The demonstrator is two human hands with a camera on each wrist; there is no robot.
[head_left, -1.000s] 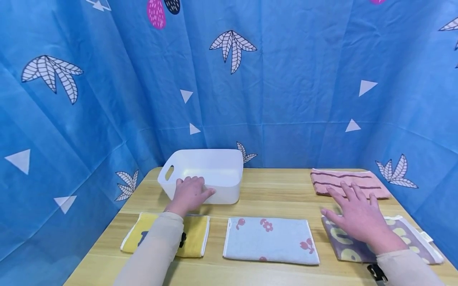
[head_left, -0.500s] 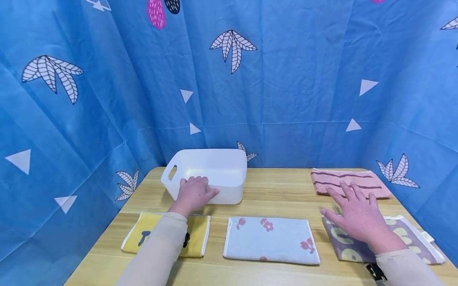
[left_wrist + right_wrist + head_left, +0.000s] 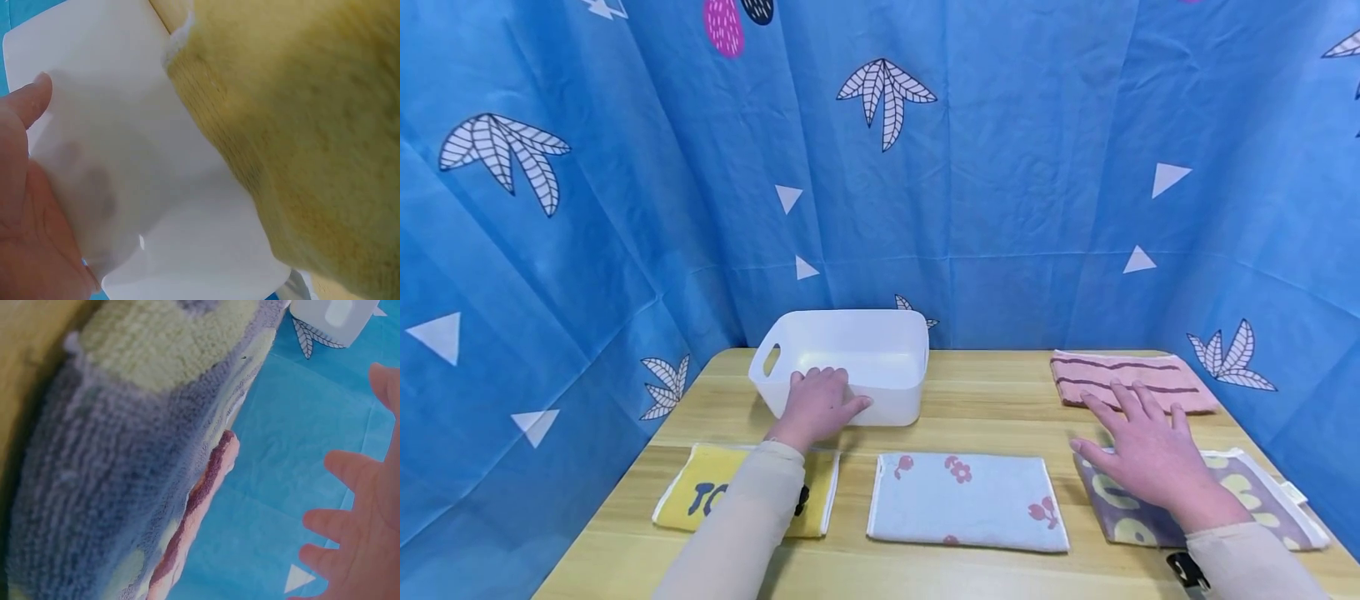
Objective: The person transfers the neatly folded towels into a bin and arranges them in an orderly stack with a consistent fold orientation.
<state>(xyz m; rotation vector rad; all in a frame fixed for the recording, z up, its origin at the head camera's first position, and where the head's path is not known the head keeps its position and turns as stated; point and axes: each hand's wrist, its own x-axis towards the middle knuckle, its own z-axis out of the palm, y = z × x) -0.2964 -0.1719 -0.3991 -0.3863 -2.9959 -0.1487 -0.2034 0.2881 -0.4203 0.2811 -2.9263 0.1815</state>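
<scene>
My left hand (image 3: 820, 408) grips the front rim of a white plastic basket (image 3: 891, 406), fingers over the edge and thumb along the outside. In the left wrist view the fingers show faintly through the basket wall (image 3: 169, 187). Spread and straight, the fingers of my right hand (image 3: 1157, 454) hover over a folded purple towel (image 3: 1247, 492) with yellow-green shapes; the right wrist view shows the palm (image 3: 369, 519) apart from that towel (image 3: 125, 456). Behind it lies a folded pink striped towel (image 3: 1093, 385). No objects are visible inside the basket.
A folded yellow towel (image 3: 816, 504) lies under the left forearm at the front left. At front centre is a light blue towel (image 3: 962, 504) with pink flowers. A blue patterned curtain (image 3: 1015, 192) surrounds the wooden table (image 3: 992, 392) at the back and sides.
The basket has slid a little to the right along the table, with my left hand holding its rim. My right hand has kept its place, and the towels lie where they were.
</scene>
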